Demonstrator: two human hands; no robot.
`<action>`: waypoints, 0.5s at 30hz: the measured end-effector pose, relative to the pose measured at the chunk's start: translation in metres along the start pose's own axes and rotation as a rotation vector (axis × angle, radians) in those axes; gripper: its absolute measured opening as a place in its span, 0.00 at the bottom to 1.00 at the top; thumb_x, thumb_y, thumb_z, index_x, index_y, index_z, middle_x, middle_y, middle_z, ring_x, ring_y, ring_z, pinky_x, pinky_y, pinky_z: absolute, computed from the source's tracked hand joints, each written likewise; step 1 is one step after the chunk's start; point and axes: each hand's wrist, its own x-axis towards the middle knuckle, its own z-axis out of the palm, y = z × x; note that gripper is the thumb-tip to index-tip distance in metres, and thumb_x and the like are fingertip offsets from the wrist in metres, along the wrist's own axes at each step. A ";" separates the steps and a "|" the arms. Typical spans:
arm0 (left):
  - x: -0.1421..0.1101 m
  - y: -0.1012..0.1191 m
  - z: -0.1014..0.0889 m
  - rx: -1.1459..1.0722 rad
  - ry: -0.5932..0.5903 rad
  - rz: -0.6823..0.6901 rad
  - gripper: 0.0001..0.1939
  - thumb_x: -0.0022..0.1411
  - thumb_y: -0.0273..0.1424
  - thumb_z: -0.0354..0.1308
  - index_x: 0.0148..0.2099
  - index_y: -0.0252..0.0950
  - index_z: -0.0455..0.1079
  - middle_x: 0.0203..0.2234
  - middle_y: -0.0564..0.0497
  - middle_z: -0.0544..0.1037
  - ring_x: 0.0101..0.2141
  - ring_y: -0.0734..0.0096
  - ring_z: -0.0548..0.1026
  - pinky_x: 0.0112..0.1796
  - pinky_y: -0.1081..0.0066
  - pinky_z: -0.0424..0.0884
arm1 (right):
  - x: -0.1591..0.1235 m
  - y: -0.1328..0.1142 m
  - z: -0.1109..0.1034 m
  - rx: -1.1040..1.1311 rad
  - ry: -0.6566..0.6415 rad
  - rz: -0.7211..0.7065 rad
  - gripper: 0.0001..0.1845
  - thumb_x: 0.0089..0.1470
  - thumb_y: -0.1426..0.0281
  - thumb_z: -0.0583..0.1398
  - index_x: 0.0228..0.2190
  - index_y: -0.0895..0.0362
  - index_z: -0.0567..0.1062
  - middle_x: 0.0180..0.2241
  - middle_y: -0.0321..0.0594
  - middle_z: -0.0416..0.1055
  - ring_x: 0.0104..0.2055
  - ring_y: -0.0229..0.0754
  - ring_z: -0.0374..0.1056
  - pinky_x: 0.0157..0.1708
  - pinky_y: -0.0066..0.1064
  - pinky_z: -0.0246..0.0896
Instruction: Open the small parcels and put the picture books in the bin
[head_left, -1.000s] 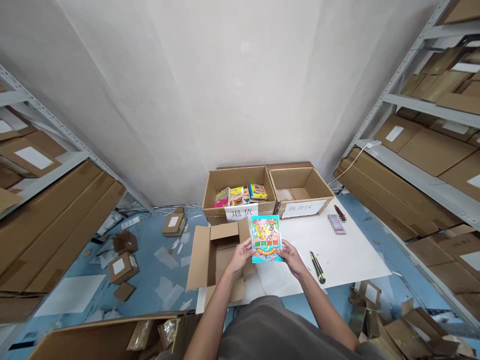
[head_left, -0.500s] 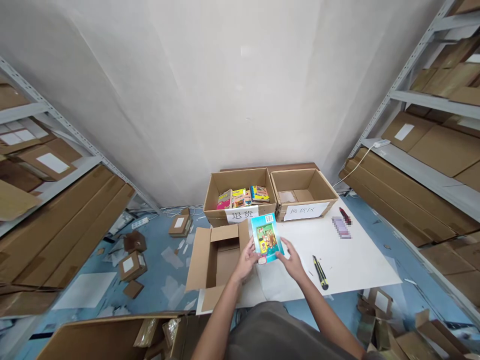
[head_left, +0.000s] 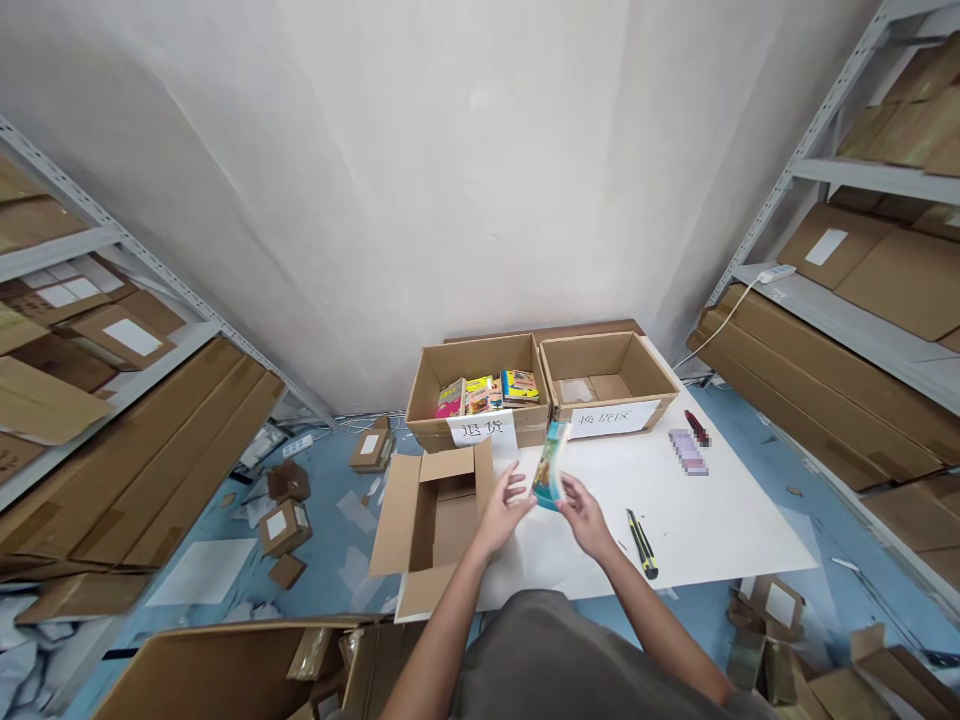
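Observation:
A teal children's book [head_left: 549, 468] with a colourful picture cover is turned nearly edge-on above the white table, its page edges showing on the right. My right hand [head_left: 585, 515] grips it along the page side near the bottom. On the other side, my left hand [head_left: 506, 512] has its fingers spread, the thumb tip close to the book's lower corner; whether it touches is unclear. Left of my hands stands an open cardboard box [head_left: 450, 530] with its flaps out. Behind the book, a labelled carton [head_left: 427, 425] holds several colourful books.
A second labelled carton [head_left: 660, 390] stands at the back right. On the white table [head_left: 720, 520] lie a yellow-black utility knife [head_left: 642, 545], a red tool [head_left: 697, 427] and a blurred purple item [head_left: 688, 452]. Shelves with boxes flank both sides; a large carton [head_left: 217, 670] sits at lower left.
The book has turned from its face towards me to nearly edge-on. My left hand's fingers have come off its side and spread, while the right hand keeps hold.

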 end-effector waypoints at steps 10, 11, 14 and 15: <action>-0.003 0.001 0.013 -0.328 -0.055 -0.125 0.50 0.57 0.44 0.72 0.75 0.43 0.54 0.62 0.36 0.73 0.54 0.49 0.78 0.52 0.54 0.76 | 0.008 0.005 -0.030 -0.126 0.194 -0.022 0.27 0.51 0.60 0.70 0.53 0.48 0.77 0.60 0.46 0.72 0.61 0.56 0.68 0.57 0.49 0.70; -0.004 0.001 0.013 -0.339 -0.043 -0.116 0.50 0.57 0.44 0.72 0.75 0.44 0.55 0.63 0.36 0.72 0.55 0.49 0.77 0.53 0.55 0.76 | 0.010 0.006 -0.038 -0.079 0.227 0.038 0.28 0.50 0.58 0.71 0.52 0.49 0.77 0.58 0.47 0.73 0.59 0.56 0.70 0.54 0.49 0.72; -0.005 0.002 0.019 -0.345 -0.040 -0.108 0.48 0.56 0.44 0.73 0.73 0.45 0.58 0.66 0.38 0.69 0.58 0.50 0.75 0.53 0.56 0.76 | 0.014 0.006 -0.053 0.125 0.077 0.222 0.30 0.48 0.54 0.72 0.51 0.50 0.76 0.50 0.46 0.78 0.50 0.55 0.76 0.45 0.47 0.76; -0.004 0.004 0.021 -0.340 -0.042 -0.113 0.47 0.56 0.44 0.73 0.73 0.45 0.58 0.66 0.39 0.68 0.58 0.49 0.75 0.53 0.56 0.76 | 0.016 0.005 -0.055 0.178 0.032 0.254 0.30 0.48 0.54 0.72 0.50 0.50 0.76 0.48 0.45 0.79 0.47 0.54 0.77 0.45 0.46 0.76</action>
